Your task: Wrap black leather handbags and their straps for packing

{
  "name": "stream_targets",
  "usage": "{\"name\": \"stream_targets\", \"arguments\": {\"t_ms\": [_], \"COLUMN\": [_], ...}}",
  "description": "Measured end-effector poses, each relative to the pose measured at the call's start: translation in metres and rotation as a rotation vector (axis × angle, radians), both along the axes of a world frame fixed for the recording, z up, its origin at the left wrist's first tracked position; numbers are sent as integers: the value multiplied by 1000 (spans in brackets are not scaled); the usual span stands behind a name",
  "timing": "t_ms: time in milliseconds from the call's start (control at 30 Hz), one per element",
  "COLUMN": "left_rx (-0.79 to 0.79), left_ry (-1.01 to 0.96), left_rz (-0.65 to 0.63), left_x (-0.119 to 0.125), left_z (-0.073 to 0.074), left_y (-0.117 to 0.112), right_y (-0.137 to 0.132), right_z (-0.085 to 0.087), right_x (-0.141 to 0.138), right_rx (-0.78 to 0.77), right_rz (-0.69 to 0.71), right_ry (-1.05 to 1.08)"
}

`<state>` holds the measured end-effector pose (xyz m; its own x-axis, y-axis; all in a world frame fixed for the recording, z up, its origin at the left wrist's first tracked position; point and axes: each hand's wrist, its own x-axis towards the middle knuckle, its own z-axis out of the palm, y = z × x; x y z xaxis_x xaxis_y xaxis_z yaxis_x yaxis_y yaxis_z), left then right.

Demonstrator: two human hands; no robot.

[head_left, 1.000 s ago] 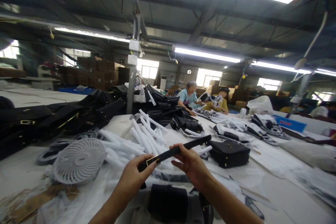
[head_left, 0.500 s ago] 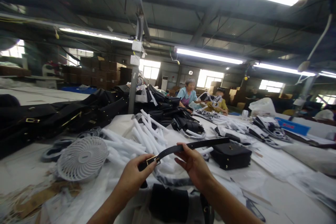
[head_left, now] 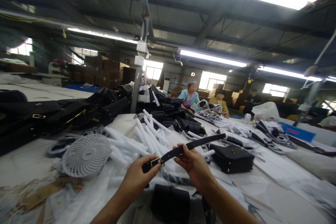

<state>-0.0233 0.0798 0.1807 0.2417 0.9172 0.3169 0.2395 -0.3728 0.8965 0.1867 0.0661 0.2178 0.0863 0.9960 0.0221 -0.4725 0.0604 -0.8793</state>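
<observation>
A black strap (head_left: 198, 142) with a gold buckle (head_left: 156, 162) spans the space between my two hands. My left hand (head_left: 140, 175) is closed on the buckle end, thumb and fingers pinching it. Farther along, my right hand (head_left: 193, 164) grips the strap between thumb and fingers, and its free end points away to the right. Below my hands a small black bag (head_left: 170, 203) rests on the table, partly hidden at the bottom edge. A strap wrapped in clear plastic (head_left: 178, 178) curves just behind it.
White foam tubes (head_left: 147, 136) lie in a heap beyond my hands. A white fan (head_left: 86, 155) stands left, near loose tags (head_left: 39, 194). Another black bag (head_left: 232, 157) sits right. Black bags (head_left: 60, 112) are piled behind. Two co-workers (head_left: 189, 96) sit across the table near a blue bin (head_left: 296, 131).
The strap's free end now tilts up more and looks straighter. Both hands still hold it. The whole view has shifted slightly.
</observation>
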Motion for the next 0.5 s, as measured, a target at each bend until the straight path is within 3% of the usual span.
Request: {"name": "stream_targets", "arguments": {"t_ms": [200, 500], "left_rx": [-4, 8], "left_ry": [38, 49], "left_rz": [-10, -54], "left_x": [3, 1], "left_z": [0, 8], "left_y": [-1, -10], "right_y": [5, 17], "right_z": [-5, -8], "right_x": [3, 0], "right_rx": [4, -34], "right_rz": [-102, -146], "right_ry": [145, 270]}}
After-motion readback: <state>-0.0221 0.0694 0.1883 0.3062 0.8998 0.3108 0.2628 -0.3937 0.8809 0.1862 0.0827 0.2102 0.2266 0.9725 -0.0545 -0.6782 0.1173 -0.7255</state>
